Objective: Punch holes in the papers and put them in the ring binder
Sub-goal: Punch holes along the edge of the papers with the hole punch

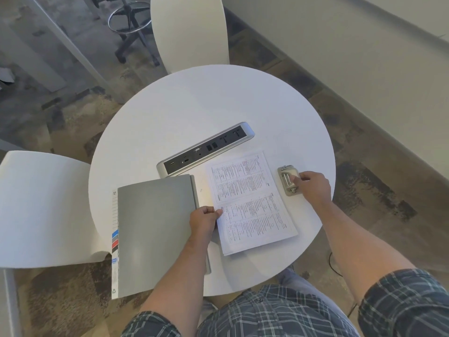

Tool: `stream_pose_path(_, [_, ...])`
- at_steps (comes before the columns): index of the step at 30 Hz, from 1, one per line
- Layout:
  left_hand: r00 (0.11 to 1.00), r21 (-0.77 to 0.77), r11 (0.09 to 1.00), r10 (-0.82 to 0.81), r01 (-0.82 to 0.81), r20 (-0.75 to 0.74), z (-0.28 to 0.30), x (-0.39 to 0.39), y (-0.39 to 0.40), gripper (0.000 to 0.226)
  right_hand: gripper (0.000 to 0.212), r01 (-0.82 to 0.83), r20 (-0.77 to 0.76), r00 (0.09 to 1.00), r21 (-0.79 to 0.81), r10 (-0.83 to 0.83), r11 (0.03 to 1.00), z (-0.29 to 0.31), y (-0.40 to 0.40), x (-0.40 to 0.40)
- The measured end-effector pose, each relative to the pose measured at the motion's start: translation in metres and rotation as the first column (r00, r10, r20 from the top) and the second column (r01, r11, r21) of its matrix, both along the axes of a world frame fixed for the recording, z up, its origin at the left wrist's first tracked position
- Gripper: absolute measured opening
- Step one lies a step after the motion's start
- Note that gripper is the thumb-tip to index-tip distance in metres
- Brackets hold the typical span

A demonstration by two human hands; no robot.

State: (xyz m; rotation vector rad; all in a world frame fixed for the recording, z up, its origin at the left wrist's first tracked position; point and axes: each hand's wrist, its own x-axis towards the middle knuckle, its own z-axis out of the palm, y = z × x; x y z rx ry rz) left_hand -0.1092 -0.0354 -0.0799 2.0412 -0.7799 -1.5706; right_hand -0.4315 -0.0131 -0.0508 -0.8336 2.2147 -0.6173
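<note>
Right hand (313,184) grasping hole punch (288,181) on table (194,113). Left hand (204,218) pinching near-left edge of papers (252,203). Papers lie between both grips, long axis running away from person. Closed ring binder (155,229) just left of left hand. Punch hand nearer papers' right edge.

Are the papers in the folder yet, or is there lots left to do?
Nothing is finished yet. The grey ring binder lies shut on the round white table, and the stack of printed white papers sits beside it. The left hand pinches the stack's edge, and the right hand is on the small metal hole punch. Punching, opening the binder and filing all remain.
</note>
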Motion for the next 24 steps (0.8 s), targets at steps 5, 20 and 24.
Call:
stream_pose_path(5, [0.998, -0.006, 0.998, 0.055, -0.055, -0.004, 0.001, 0.0, -0.009, 0.017, 0.028, -0.023, 0.012, 1.0, -0.001, 0.023, 1.0, 0.006, -0.007, 0.0])
stream_pose_path(20, [0.997, -0.037, 0.998, 0.05, -0.048, 0.054, 0.003, -0.015, 0.005, 0.016, 0.029, -0.083, 0.044, 0.996, 0.013, 0.082, 0.996, 0.0, 0.01, 0.005])
stream_pose_path(24, [0.989, -0.063, 0.998, 0.025, -0.016, 0.145, 0.004, -0.018, 0.006, 0.02, 0.026, -0.087, 0.069, 0.994, 0.009, 0.086, 0.996, 0.0, 0.013, 0.007])
